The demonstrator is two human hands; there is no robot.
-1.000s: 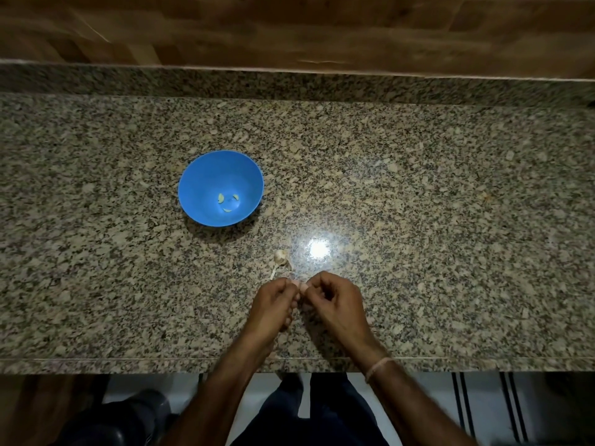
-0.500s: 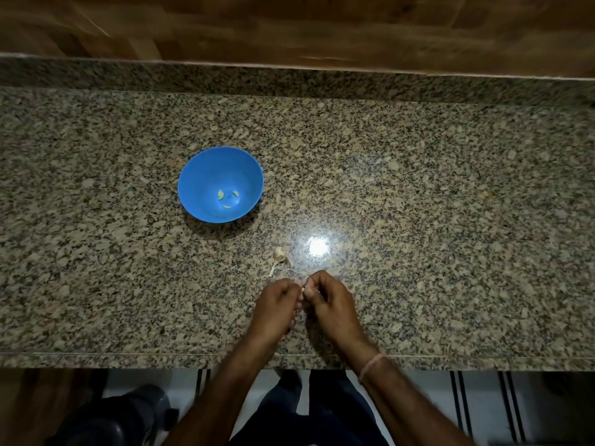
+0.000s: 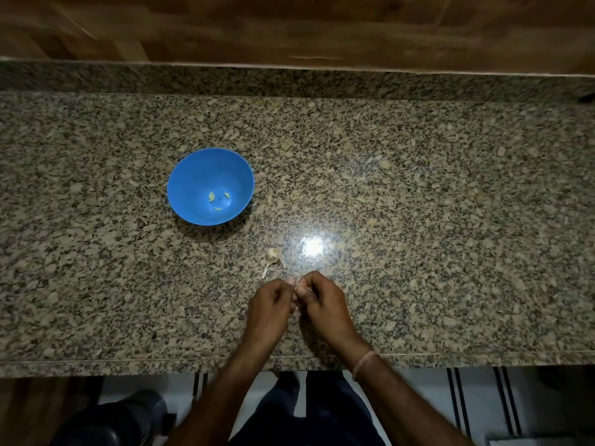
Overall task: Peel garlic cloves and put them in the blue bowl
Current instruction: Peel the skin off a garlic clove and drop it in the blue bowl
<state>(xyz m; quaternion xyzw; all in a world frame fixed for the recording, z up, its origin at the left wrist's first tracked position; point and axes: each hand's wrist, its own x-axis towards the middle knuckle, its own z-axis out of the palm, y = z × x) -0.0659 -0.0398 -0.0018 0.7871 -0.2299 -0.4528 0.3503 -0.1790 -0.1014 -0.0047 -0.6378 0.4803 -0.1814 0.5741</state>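
Near the front edge of a speckled brown-and-grey granite countertop (image 3: 418, 204), both hands meet just above the stone. Left hand (image 3: 270, 304) and right hand (image 3: 322, 304) are knuckles-up, fingers curled inward, fingertips pressed together at one spot. Between those tips sits a small pale garlic clove (image 3: 295, 286), pinched from both sides; only a sliver shows, the rest is hidden by the fingers, so whether skin is on it cannot be told. A thin pale wrist band (image 3: 363, 365) circles the right wrist. Just beyond the hands, apart from them, lies a whitish papery garlic bulb remnant (image 3: 272, 255) with a short stalk trailing toward the left hand. A bright round light glare (image 3: 311, 246) sits on the stone just to the right of that remnant. Farther back and to the left, well apart from the hands, a round blue plastic bowl (image 3: 193, 175) stands upright on the counter. Three pale yellowish peeled cloves (image 3: 211, 197) lie on its bottom, close together but not touching. A raised granite lip (image 3: 289, 82) runs along the back of the counter, with a brown wood-grain wall (image 3: 322, 27) above it. Below the counter edge, dark trousers (image 3: 322, 420) and a pale striped floor (image 3: 476, 407) show.
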